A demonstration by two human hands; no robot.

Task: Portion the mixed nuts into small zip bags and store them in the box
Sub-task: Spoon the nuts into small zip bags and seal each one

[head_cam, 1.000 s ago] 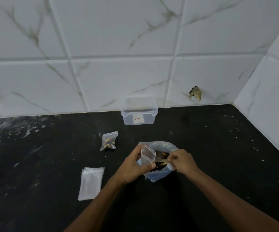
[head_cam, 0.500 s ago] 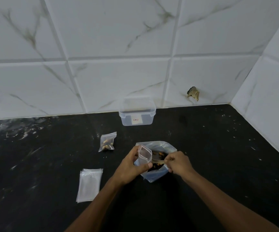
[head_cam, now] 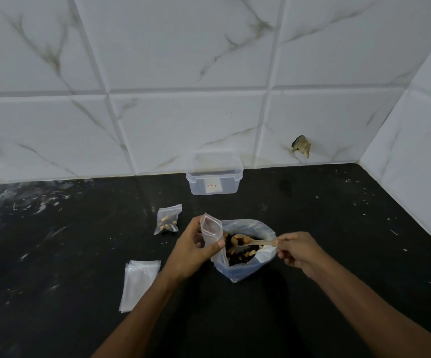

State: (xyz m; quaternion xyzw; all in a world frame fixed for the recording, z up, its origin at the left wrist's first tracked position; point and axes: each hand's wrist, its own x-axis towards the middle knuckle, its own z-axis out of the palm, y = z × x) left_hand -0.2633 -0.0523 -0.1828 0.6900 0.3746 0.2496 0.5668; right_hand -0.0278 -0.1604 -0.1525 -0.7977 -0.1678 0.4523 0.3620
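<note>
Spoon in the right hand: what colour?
Pale tan, wood-like spoon; head view, the only one.

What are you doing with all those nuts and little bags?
A person is scooping mixed nuts into small bags. The left hand holds a little zip bag open, and the right hand holds a spoon loaded with nuts over the big bag of nuts. One filled bag lies on the counter, a pile of empty bags waits nearby, and the clear box stands by the wall.

The head camera looks forward and down, close over a black countertop [head_cam: 338, 254] toward a tiled wall [head_cam: 183, 73].
</note>
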